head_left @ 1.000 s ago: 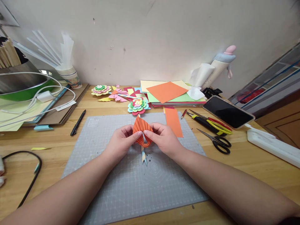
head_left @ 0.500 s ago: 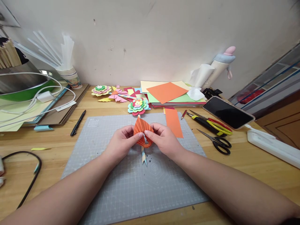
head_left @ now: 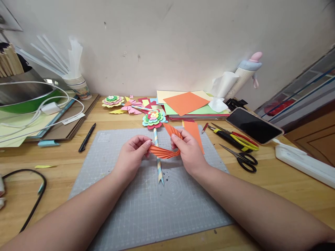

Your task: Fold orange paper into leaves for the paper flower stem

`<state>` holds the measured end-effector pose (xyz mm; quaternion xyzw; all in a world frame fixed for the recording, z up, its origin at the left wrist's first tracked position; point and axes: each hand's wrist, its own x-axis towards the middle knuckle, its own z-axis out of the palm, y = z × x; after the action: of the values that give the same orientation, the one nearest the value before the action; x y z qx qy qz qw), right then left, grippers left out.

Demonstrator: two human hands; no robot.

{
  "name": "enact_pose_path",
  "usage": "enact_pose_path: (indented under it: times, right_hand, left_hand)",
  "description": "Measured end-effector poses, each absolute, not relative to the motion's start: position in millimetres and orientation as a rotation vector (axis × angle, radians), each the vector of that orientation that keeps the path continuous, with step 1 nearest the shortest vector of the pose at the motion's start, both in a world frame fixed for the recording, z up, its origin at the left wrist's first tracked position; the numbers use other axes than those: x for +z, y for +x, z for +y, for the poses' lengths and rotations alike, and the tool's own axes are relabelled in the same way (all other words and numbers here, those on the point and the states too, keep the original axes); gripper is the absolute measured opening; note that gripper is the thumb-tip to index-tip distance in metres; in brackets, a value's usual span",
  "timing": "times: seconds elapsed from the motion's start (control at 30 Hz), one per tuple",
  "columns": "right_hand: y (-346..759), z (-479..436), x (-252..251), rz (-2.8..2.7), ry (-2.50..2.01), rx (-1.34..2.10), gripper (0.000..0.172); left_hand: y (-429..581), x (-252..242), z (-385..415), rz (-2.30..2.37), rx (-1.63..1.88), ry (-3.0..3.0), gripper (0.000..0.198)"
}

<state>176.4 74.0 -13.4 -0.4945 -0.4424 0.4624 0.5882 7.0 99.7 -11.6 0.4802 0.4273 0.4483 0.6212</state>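
A pleated orange paper leaf (head_left: 165,152) stretches between my two hands, bent in a curve above the cutting mat (head_left: 125,212). My left hand (head_left: 133,151) pinches its left end between thumb and fingers. My right hand (head_left: 187,148) is closed on the other side, where the folds turn upward to a point. Behind the leaf lies a paper flower (head_left: 154,118) with layered green, blue and red petals. Its striped blue and cream stem (head_left: 159,170) runs toward me along the mat, partly covered by the leaf.
On the right lie black scissors (head_left: 244,160), pliers (head_left: 235,139), a phone (head_left: 253,125) and an orange paper strip (head_left: 195,136). A black pen (head_left: 87,137) is on the left. Stacked coloured paper (head_left: 199,113) and more paper flowers (head_left: 112,101) sit by the wall.
My hands have moved apart. The orange leaf, earlier fanned upright between both thumbs, is now spread sideways into a curve, and more of the stem shows.
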Motion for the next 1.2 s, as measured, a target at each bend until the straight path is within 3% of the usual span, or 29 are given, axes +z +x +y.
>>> enact_pose_path:
  times: [0.27,0.67,1.2]
  right_hand:
    - [179,76,-15,-0.89,-1.076,0.925,0.012]
    - [176,68,-4,-1.222,-1.199,1.053,0.008]
    - [178,67,-6,-1.404,-1.224,0.983,0.01]
  left_hand:
    - [8,-16,103,0.934,0.978,0.998,0.025]
    - [6,-10,98,0.941,1.042,1.193,0.008]
    - [5,-6,96,0.956,1.054,1.279,0.007]
